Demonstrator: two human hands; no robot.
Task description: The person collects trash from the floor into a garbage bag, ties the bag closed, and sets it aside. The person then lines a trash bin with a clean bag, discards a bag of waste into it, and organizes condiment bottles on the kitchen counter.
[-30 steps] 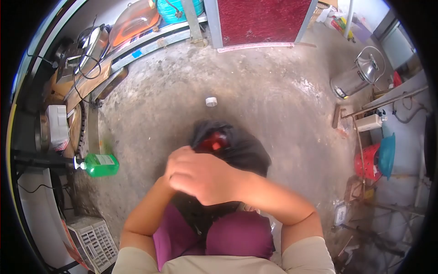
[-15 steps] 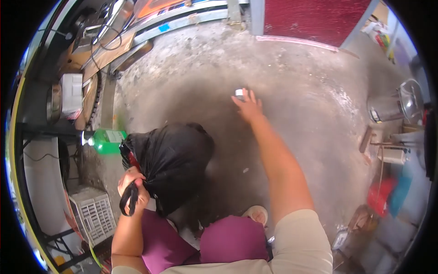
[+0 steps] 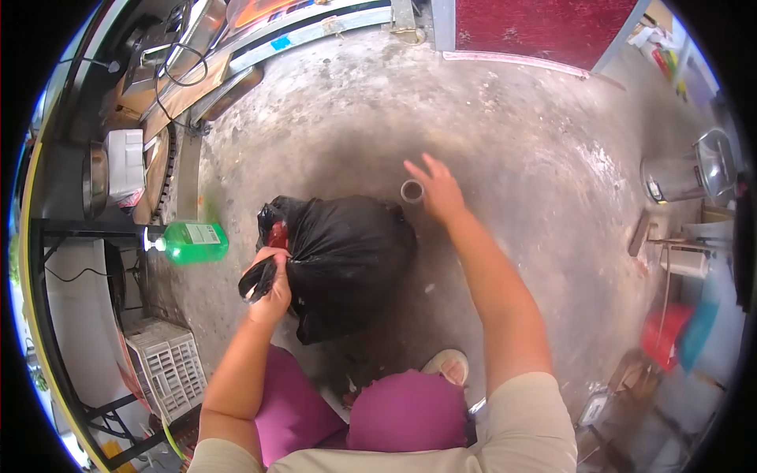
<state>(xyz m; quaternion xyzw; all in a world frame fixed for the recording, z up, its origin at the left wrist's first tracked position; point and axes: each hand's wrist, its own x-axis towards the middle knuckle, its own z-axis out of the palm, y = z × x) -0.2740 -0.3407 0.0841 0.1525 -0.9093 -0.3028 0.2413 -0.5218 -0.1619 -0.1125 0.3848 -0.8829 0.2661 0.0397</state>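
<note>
My left hand (image 3: 270, 277) is closed around the gathered black neck of a full black garbage bag (image 3: 347, 256), and a loop of plastic sticks out of the fist. Something red (image 3: 277, 235) shows at the bag's top. To the right of the bag, my right hand (image 3: 441, 189) reaches out over the floor, fingers stretched and apart. Just left of that palm is a small round thing with a pale rim and a dark hollow (image 3: 412, 191), perhaps a little cup or a roll. Whether the hand touches it I cannot tell.
A green pump bottle (image 3: 193, 242) is at the left, above a white plastic crate (image 3: 164, 369). A clear container (image 3: 674, 181) and a red dustpan-like thing (image 3: 661, 337) are along the right side. A red door panel (image 3: 544, 31) stands at the back of the concrete floor (image 3: 520, 134).
The bag and my left hand have moved right and forward. The small round thing has come nearer to me and turned its hollow upward. The fingers of my right hand have spread beside it.
</note>
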